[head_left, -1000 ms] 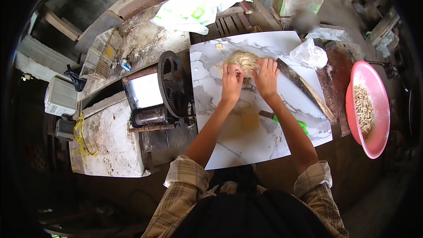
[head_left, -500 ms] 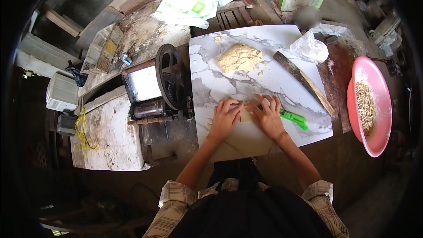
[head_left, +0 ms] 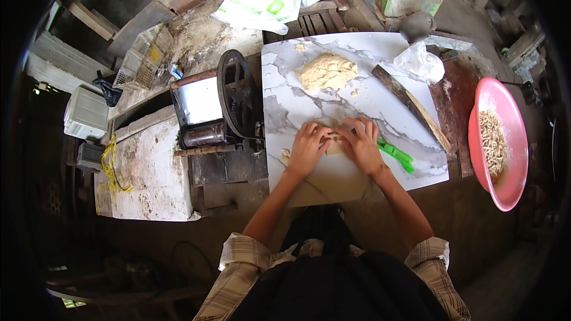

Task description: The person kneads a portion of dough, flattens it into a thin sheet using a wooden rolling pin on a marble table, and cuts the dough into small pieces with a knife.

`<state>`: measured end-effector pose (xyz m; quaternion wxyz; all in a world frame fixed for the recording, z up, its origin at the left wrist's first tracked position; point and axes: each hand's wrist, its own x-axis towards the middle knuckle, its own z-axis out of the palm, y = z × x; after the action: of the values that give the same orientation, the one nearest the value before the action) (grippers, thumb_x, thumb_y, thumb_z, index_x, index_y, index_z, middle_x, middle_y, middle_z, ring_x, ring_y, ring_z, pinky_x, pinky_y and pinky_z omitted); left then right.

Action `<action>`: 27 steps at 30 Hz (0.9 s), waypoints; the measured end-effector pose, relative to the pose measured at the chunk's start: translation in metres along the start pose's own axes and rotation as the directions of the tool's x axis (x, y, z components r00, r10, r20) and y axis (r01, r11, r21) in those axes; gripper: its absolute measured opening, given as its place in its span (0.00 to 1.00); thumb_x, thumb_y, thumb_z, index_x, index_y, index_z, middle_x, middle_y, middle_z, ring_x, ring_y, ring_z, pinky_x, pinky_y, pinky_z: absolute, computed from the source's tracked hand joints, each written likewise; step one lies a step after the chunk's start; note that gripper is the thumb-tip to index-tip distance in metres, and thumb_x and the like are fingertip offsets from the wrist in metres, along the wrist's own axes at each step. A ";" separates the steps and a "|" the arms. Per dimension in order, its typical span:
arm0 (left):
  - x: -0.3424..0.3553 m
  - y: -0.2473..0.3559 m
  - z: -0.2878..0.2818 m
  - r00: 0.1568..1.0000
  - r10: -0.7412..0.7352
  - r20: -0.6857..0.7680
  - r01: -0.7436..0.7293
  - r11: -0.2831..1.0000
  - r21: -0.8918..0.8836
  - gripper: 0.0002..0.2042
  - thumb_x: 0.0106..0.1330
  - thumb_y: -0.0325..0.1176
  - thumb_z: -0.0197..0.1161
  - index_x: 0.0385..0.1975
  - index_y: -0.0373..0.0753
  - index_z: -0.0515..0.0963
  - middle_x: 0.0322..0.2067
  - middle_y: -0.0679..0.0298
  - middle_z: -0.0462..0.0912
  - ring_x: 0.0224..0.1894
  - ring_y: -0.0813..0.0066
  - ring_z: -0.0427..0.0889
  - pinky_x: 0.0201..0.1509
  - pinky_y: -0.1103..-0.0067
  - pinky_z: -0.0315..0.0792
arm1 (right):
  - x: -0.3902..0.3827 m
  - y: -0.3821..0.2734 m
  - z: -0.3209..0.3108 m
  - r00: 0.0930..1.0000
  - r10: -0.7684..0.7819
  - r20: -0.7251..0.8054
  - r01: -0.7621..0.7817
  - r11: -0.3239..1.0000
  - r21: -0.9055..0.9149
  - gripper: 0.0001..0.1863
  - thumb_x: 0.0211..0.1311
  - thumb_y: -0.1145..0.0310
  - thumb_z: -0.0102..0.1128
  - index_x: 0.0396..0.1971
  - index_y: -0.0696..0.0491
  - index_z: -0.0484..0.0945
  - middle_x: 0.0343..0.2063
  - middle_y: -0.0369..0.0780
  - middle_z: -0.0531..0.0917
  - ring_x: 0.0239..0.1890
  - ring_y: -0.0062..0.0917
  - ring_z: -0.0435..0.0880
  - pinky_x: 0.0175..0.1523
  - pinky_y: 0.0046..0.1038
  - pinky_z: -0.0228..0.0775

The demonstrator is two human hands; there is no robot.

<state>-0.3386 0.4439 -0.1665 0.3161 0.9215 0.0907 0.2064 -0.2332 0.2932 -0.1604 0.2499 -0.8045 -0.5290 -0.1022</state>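
Note:
My left hand (head_left: 310,145) and my right hand (head_left: 361,142) are close together near the front of a white marble-patterned board (head_left: 285,113). Between them lies a small flat piece of pale dough (head_left: 335,146), its far edge pinched by the fingertips of both hands. The fingers partly hide that edge. Just right of my right hand rests a bright green utility knife (head_left: 396,156). Farther back sits a large lump of dough (head_left: 328,72) with crumbs around it. Small dough scraps (head_left: 285,153) lie left of my left hand.
A dark wooden stick (head_left: 413,107) lies aslant on the board's right side, below a clear plastic bag (head_left: 420,62). Left of the board stands a roller machine with a big black wheel (head_left: 237,92). A pink basin (head_left: 523,142) of short dough strips stands at the right.
My fingers have drawn in over the far edge of the dough piece, which shows less now. The whole view has shifted slightly. The knife and dough lump stay put on the board.

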 end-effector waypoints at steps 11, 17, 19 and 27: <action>-0.005 0.010 -0.007 1.000 0.011 0.008 -0.009 0.975 -0.223 0.09 0.56 0.28 0.64 0.37 0.37 0.76 0.36 0.62 0.77 0.46 0.61 0.72 0.48 0.69 0.68 | 0.002 -0.003 0.000 0.997 -0.051 0.054 0.049 0.998 0.041 0.12 0.49 0.71 0.63 0.36 0.52 0.77 0.43 0.36 0.75 0.54 0.35 0.66 0.61 0.45 0.51; -0.001 -0.007 0.001 0.961 0.252 -0.112 -0.246 0.967 0.071 0.13 0.56 0.28 0.64 0.42 0.37 0.76 0.45 0.60 0.77 0.53 0.60 0.71 0.56 0.69 0.66 | 0.003 0.004 0.002 0.987 -0.147 0.059 0.147 0.989 0.009 0.12 0.50 0.69 0.63 0.36 0.53 0.77 0.40 0.35 0.76 0.53 0.32 0.67 0.60 0.45 0.55; -0.006 -0.014 0.005 0.953 0.293 -0.078 -0.290 0.956 0.048 0.14 0.55 0.28 0.64 0.42 0.38 0.76 0.48 0.58 0.77 0.56 0.60 0.70 0.58 0.69 0.65 | 0.000 0.001 -0.002 0.983 -0.183 0.032 0.183 0.983 -0.011 0.12 0.50 0.70 0.63 0.36 0.53 0.77 0.38 0.35 0.77 0.52 0.32 0.68 0.60 0.45 0.55; 0.002 0.022 -0.010 0.964 -0.131 0.229 0.222 0.872 -0.436 0.09 0.62 0.27 0.60 0.41 0.34 0.78 0.28 0.61 0.82 0.27 0.71 0.81 0.32 0.82 0.73 | -0.004 -0.013 -0.035 1.000 -0.016 -0.010 0.018 0.984 0.178 0.12 0.53 0.73 0.62 0.39 0.55 0.76 0.33 0.38 0.79 0.40 0.30 0.77 0.52 0.33 0.67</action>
<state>-0.3403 0.4328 -0.1456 0.5491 0.8243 0.0928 0.1020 -0.2428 0.2762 -0.1291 0.3223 -0.7740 -0.5416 -0.0602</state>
